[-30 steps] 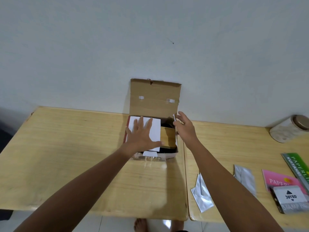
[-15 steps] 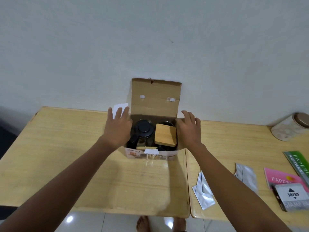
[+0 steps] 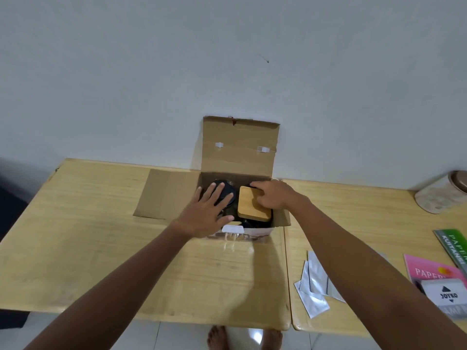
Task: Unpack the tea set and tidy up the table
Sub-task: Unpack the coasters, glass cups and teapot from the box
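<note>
An open cardboard box [image 3: 240,157] stands at the back of the wooden table [image 3: 101,236], its lid flap upright against the wall and its left flap [image 3: 166,193] lying flat on the table. Inside sit a black teapot with a round black lid [image 3: 227,192] and a square wooden lid [image 3: 252,204] over dark items. My left hand [image 3: 209,210] hovers spread over the teapot lid. My right hand [image 3: 274,195] reaches into the box at the wooden lid's far right corner, fingers curled on its edge.
A second table [image 3: 353,223] adjoins on the right. On it lie silver foil sachets [image 3: 313,289], a pink paper pad [image 3: 429,271], a stamp pad box [image 3: 447,296], a green receipt book [image 3: 454,243] and a tipped round tin [image 3: 442,193]. Bare feet show below.
Both hands folded the white side flaps outward, exposing the teapot and wooden lid. Then my left hand moved over the teapot lid and my right onto the wooden lid.
</note>
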